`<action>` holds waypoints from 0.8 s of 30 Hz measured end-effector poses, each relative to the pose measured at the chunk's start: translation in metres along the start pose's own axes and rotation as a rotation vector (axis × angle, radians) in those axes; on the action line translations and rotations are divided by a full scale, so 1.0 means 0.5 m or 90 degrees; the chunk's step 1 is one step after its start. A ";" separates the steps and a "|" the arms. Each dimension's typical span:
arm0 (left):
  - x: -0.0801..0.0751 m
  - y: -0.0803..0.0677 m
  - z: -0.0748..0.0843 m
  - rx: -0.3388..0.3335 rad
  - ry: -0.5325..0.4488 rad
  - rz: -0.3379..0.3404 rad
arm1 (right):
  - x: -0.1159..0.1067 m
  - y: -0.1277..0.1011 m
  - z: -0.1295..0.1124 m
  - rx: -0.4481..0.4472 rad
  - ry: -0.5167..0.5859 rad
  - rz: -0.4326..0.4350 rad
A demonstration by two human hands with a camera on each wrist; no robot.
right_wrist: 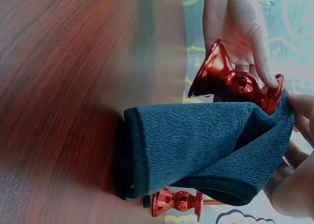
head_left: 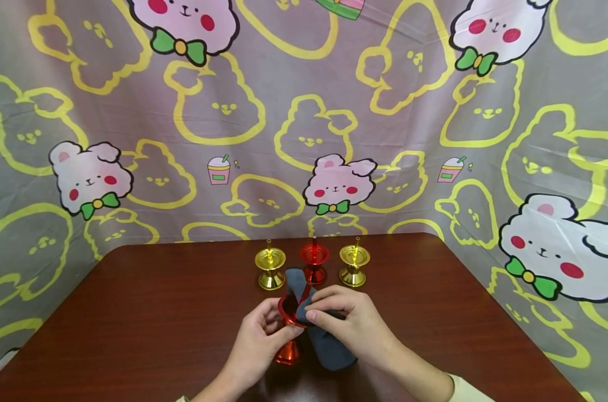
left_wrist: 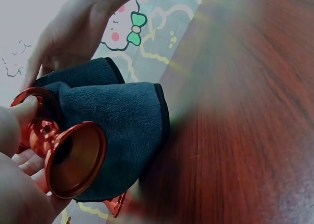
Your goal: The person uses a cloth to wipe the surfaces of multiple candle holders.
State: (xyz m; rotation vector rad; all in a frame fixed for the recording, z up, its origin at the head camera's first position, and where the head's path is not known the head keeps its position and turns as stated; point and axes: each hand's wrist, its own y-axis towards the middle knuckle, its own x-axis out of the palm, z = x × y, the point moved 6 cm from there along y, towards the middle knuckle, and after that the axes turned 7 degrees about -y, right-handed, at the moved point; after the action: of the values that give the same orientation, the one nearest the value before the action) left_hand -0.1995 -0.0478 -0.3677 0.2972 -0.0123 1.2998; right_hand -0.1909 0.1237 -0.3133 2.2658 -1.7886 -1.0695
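In the head view, my left hand (head_left: 250, 340) grips a shiny red candle holder (head_left: 287, 354) under its dish, thumb near the rim. The holder is raised off the table, its flared hollow base (left_wrist: 78, 157) facing the left wrist camera. My right hand (head_left: 359, 321) pinches a dark grey-blue cloth (head_left: 332, 349) between thumb and fingers at the holder's dish. Part of the cloth lies inside the dish beside its thin central stem, and the rest hangs down on the right. In the right wrist view, the fleecy cloth (right_wrist: 186, 135) covers part of the dish.
Behind my hands, a gold candle holder (head_left: 271, 278), another red candle holder (head_left: 315, 254) and a second gold one (head_left: 353, 276) stand in a row on the dark reddish-brown table (head_left: 148, 312). A patterned fabric curtain (head_left: 263, 134) surrounds the table's back and sides.
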 end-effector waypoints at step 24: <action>-0.002 0.001 -0.004 -0.013 -0.003 -0.040 | 0.007 0.006 -0.017 -0.082 -0.113 -0.118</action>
State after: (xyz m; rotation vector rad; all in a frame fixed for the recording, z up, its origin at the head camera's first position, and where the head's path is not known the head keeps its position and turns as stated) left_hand -0.2007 -0.0484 -0.3697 0.2808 -0.0195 1.2362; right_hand -0.1886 0.1169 -0.3072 2.3616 -1.5352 -1.4142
